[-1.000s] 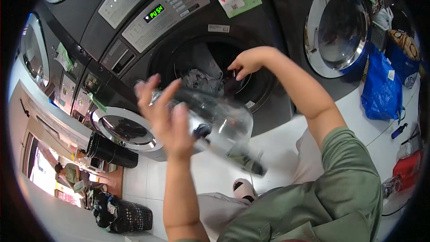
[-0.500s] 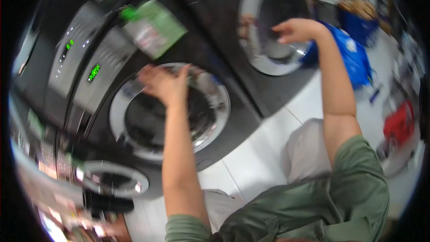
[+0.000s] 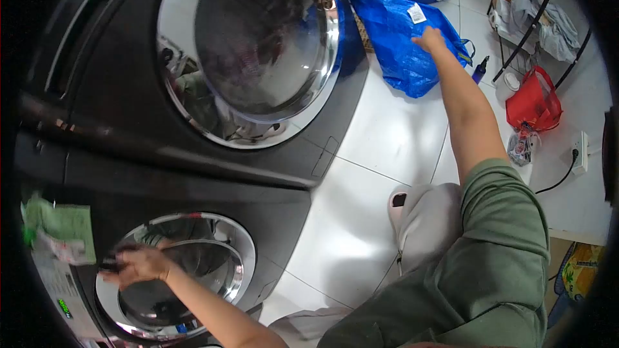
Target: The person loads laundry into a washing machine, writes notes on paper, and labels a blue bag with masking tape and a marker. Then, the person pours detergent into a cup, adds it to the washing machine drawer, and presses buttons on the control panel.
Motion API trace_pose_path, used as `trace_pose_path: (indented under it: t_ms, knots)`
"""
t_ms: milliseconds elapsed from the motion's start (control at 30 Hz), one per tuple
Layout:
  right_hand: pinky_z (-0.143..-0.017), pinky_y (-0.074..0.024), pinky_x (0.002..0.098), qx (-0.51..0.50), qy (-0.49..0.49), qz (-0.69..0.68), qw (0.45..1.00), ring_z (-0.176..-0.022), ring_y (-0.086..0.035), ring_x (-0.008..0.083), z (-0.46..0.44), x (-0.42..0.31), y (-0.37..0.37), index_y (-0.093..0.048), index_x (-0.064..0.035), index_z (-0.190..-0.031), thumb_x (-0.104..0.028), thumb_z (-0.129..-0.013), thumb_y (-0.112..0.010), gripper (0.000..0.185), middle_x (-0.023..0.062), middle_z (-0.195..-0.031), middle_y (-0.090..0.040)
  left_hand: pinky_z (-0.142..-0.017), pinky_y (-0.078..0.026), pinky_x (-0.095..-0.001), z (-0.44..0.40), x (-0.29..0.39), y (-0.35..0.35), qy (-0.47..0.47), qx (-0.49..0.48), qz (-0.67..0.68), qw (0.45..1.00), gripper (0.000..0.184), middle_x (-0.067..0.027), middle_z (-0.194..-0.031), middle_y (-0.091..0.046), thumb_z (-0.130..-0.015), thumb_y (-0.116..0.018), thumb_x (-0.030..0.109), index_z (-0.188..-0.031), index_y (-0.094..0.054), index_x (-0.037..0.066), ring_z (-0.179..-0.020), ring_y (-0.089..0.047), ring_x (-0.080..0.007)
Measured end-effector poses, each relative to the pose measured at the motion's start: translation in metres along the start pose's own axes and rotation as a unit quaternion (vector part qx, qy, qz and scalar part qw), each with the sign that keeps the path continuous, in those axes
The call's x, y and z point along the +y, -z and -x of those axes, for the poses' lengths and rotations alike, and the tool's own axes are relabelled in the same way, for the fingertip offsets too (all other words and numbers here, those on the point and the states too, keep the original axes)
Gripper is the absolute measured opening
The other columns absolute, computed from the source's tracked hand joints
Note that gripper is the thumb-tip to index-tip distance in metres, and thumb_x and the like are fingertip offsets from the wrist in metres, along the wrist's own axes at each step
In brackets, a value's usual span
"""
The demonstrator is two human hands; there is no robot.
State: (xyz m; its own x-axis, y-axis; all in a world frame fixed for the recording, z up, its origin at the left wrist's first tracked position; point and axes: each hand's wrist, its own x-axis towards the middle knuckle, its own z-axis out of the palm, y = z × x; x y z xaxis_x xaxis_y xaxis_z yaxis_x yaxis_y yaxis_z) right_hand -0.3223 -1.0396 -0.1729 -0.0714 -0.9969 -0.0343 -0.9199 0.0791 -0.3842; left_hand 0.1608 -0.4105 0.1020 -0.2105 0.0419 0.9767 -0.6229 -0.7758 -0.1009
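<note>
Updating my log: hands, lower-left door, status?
Left hand at lower-left door, grip unclear. Door looks shut. Right hand before blue bag, contact unclear. No obstruction seen.

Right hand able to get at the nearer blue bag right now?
Probably yes: the right hand overlaps the blue bag in view, nothing visible between them, though depth is unclear.

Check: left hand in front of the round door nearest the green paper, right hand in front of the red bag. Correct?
Not quite: the head view shows the right hand in front of the blue bag, not the red one. The left hand is indeed in front of the round door nearest the green paper.
</note>
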Motion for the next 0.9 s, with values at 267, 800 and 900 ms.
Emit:
trace_pose_path:
  t_ms: [267,800,900]
  knots:
    - [-0.106,-0.0348,0.0602,0.083,0.003,-0.038,0.996,-0.136,-0.038,0.0418,-0.083,0.111,-0.038,-0.036,-0.0078,-0.146,-0.066,-0.073,-0.071,0.100,0.0196,-0.149,-0.038,-0.076,-0.057,-0.0330,0.009,-0.053,-0.003,0.064,-0.101,0.094,0.988,0.055,-0.0142,-0.133,-0.040,-0.097,-0.051,0.013,-0.143,-0.023,0.012,-0.102,-0.056,-0.0259]
    - [-0.082,-0.0509,0.0495,-0.289,0.382,-0.077,0.874,-0.093,-0.064,0.0418,0.266,-0.062,0.012,-0.033,-0.0031,-0.147,-0.008,-0.080,-0.058,0.072,0.0295,-0.102,-0.064,-0.096,-0.036,-0.0533,0.006,-0.028,-0.002,-0.094,-0.068,-0.083,0.990,0.039,-0.0245,-0.109,-0.052,-0.092,-0.049,0.030,-0.105,-0.053,-0.007,-0.107,-0.048,-0.0386]
    - [-0.086,-0.0503,0.0466,-0.401,0.511,-0.127,0.750,-0.103,-0.063,0.0410,0.340,-0.098,0.002,-0.031,-0.0012,-0.147,-0.008,-0.082,-0.054,0.070,0.0283,-0.111,-0.063,-0.109,-0.028,-0.0518,0.010,-0.039,0.000,-0.057,-0.140,-0.142,0.978,0.059,-0.0284,-0.135,-0.038,-0.093,-0.054,0.033,-0.130,-0.036,-0.010,-0.127,-0.035,-0.0437]
